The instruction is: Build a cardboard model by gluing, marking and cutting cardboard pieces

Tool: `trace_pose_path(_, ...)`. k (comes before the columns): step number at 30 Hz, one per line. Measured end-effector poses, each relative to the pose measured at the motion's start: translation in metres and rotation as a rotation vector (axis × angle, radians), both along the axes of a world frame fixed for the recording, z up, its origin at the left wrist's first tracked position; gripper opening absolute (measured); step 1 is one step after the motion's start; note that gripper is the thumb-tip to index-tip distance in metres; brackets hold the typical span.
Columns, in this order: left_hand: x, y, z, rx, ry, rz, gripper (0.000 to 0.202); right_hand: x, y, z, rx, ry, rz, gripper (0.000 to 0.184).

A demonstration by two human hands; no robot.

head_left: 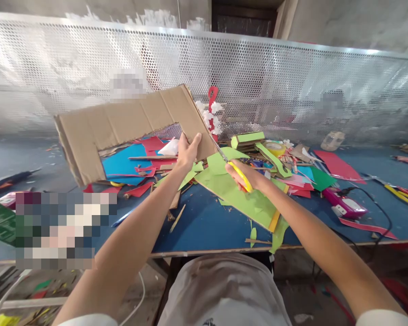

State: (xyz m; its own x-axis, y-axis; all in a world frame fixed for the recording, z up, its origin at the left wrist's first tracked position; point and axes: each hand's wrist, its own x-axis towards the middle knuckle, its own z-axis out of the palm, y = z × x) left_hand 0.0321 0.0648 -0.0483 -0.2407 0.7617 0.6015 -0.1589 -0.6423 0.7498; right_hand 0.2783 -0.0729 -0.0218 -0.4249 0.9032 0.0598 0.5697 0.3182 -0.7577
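Observation:
My left hand (188, 151) grips a large brown cardboard piece (132, 113) by its right leg, thumb on the near face. The cardboard is held up above the table, tilted, with a wide notch cut from its lower side. Yellow-handled scissors (240, 175) are in my right hand (246, 174), fingers wrapped round the handles. Their blades point up and left, along the cardboard's right edge; whether they are spread cannot be made out. Beneath my right hand lies a light green sheet of card (231, 185).
Blue card (125, 163), red scraps and cardboard strips litter the blue table (197, 231). A roll of yellow tape (275, 148), a magenta corded device (343, 203) and yellow-handled scissors (401, 194) lie right. A perforated metal panel (275, 81) stands behind. A clear jar (333, 141) is at the back.

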Motion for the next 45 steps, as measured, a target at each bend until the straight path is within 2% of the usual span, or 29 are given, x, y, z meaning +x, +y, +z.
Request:
trace_pose_path(7, 0.008, -0.006, 0.004, -0.037, -0.033, -0.013, 0.065, -0.006, 0.001, -0.008, -0.01, 0.039, -0.004, 0.063)
trace_pose_path(18, 0.008, -0.008, 0.006, -0.05, -0.031, -0.06, 0.063, -0.017, -0.018, 0.001, 0.067, -0.013, -0.076, 0.064)
trace_pose_path(31, 0.012, -0.02, 0.011, -0.034, 0.02, -0.093, 0.065, -0.023, -0.021, 0.001, 0.079, 0.002, -0.114, 0.066)
trace_pose_path(39, 0.015, -0.019, 0.005, -0.045, -0.003, -0.083, 0.058, -0.027, -0.015, -0.006, 0.133, -0.031, -0.158, 0.066)
trace_pose_path(45, 0.019, -0.022, 0.006, -0.065, 0.007, -0.106, 0.057, -0.026, -0.017, -0.004, 0.107, 0.009, -0.168, 0.069)
